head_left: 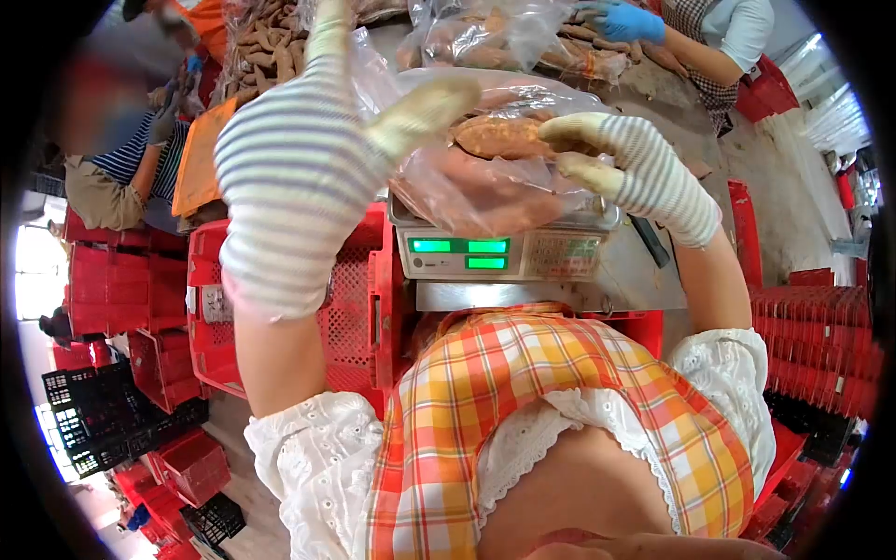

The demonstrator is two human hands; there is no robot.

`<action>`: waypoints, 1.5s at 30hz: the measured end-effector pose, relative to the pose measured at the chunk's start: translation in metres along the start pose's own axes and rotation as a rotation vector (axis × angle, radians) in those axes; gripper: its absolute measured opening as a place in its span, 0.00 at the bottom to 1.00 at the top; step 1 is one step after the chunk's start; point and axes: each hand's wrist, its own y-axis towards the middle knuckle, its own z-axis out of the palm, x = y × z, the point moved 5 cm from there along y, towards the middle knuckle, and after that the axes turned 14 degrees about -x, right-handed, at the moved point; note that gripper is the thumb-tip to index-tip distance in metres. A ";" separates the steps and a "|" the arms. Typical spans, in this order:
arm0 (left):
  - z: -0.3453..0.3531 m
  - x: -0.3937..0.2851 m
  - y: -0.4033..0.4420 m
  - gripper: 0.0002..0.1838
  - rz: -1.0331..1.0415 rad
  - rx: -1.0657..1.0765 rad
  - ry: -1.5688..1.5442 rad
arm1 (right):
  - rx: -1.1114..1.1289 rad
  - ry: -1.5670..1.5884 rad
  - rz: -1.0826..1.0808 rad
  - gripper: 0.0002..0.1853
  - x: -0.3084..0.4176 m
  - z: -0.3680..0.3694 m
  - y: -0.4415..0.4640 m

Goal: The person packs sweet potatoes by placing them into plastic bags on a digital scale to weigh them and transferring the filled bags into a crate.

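A clear plastic bag (pixel 490 191) of sweet potatoes lies on a digital scale (pixel 504 257) with lit green displays. At the bag's mouth, my right hand (pixel 644 168), in a striped glove, has its thumb and fingers around the end of a sweet potato (pixel 499 137). My left hand (pixel 317 149), also gloved, is raised to the left of the bag with thumb and fingers spread and nothing in it. Its thumb reaches over the bag's left part.
Loose sweet potatoes (pixel 271 51) and filled bags (pixel 476 37) lie across the back of the table. A co-worker's blue-gloved hand (pixel 625 21) is at the back right; another person stands at the left. A red crate (pixel 350 308) sits below the scale's left side.
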 end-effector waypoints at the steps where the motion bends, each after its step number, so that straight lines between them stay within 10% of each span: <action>1: 0.006 0.001 0.002 0.38 0.029 -0.021 0.017 | 0.051 -0.006 0.015 0.17 -0.004 0.007 0.001; 6: 0.044 -0.010 0.012 0.33 0.226 -0.140 0.065 | 0.120 -0.175 -0.130 0.22 -0.030 0.019 0.000; 10: 0.038 -0.023 -0.001 0.26 -0.398 0.170 -1.190 | 0.128 -0.540 -0.313 0.24 -0.037 0.001 -0.014; 17: 0.051 -0.034 -0.011 0.39 -0.592 0.301 -1.846 | 0.136 -0.536 -0.179 0.13 -0.089 0.012 -0.083; 22: 0.078 -0.064 -0.001 0.36 -0.386 0.411 -1.845 | 0.109 -0.014 -0.007 0.15 -0.094 0.009 -0.105; 27: 0.123 -0.074 -0.004 0.31 -0.626 0.443 -1.645 | -0.264 0.477 0.778 0.16 -0.157 -0.044 -0.104; 35: 0.167 -0.082 -0.005 0.25 -0.722 0.507 -1.513 | -0.174 -1.001 0.544 0.11 -0.326 -0.108 -0.078; 42: 0.190 -0.081 -0.007 0.23 -0.884 0.503 -1.486 | 0.075 -0.947 0.583 0.14 -0.360 -0.126 -0.066; 45: 0.192 -0.081 -0.008 0.23 -0.865 0.484 -1.469 | -0.306 -0.594 0.425 0.24 -0.342 -0.130 -0.070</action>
